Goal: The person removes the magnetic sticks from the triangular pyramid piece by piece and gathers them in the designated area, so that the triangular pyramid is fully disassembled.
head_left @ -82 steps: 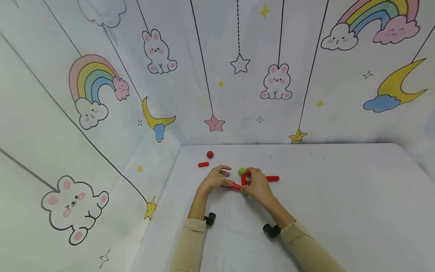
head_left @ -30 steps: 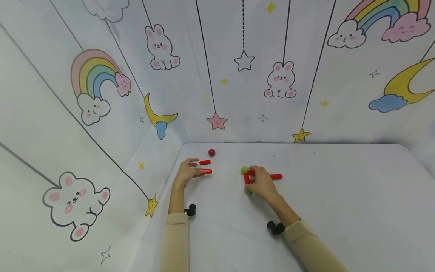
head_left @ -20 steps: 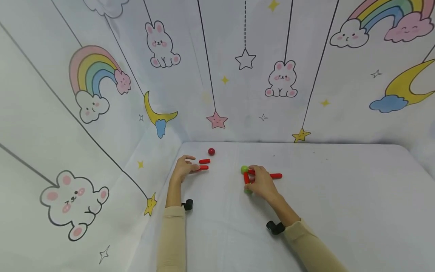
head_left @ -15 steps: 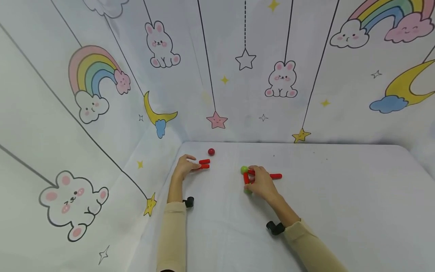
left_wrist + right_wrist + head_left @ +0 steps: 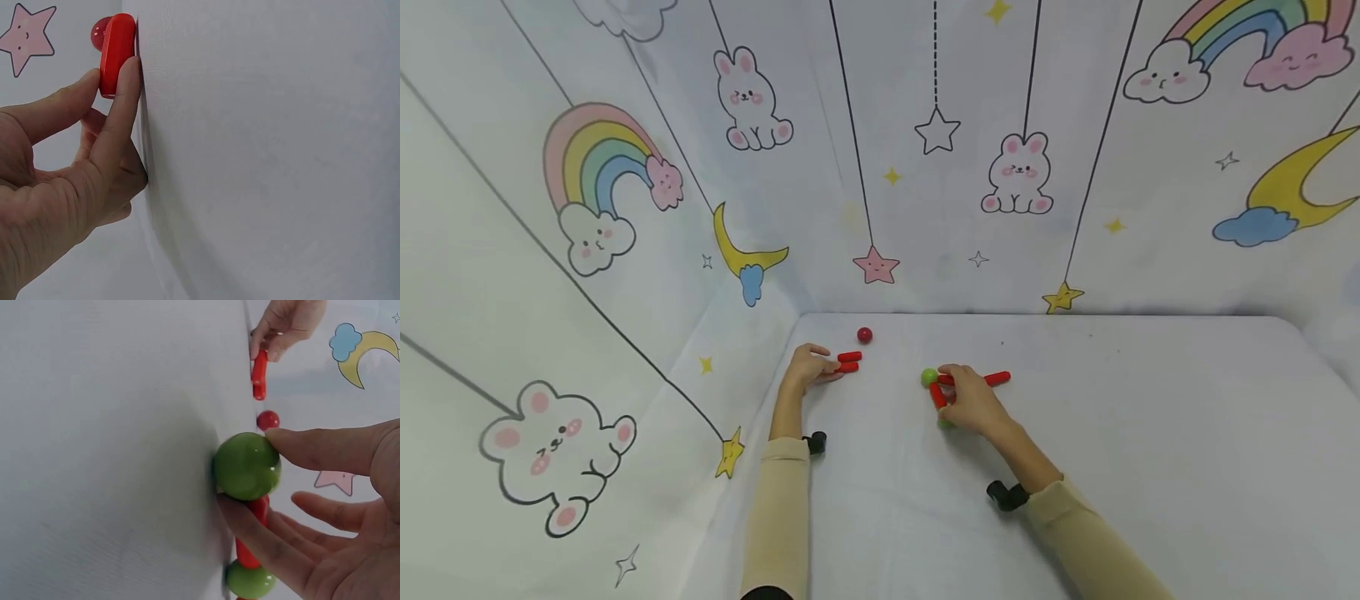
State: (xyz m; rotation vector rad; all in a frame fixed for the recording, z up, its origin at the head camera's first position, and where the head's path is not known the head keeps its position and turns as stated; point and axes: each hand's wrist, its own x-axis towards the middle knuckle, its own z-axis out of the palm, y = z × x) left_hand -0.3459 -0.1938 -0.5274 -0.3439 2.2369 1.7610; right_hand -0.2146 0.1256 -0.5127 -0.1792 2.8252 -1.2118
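Observation:
At the table's far left, my left hand pinches a red rod between thumb and finger. That rod lies close beside another red rod; a red ball sits just behind them. Near the middle, my right hand has its thumb and a finger on a green ball, pinching it. From this ball a red rod runs to a farther green ball. Another red rod extends rightward from the farther ball, partly covered by the hand. A red rod sticks out beyond the fingers.
A white cloth-like surface covers the table. Behind and to the left stand white walls printed with rabbits, stars and rainbows. Each wrist wears a small black camera.
My left hand has carried a red rod from beside the green-ball joint to the far left, next to another rod. The joined balls and rods under my right hand have turned slightly.

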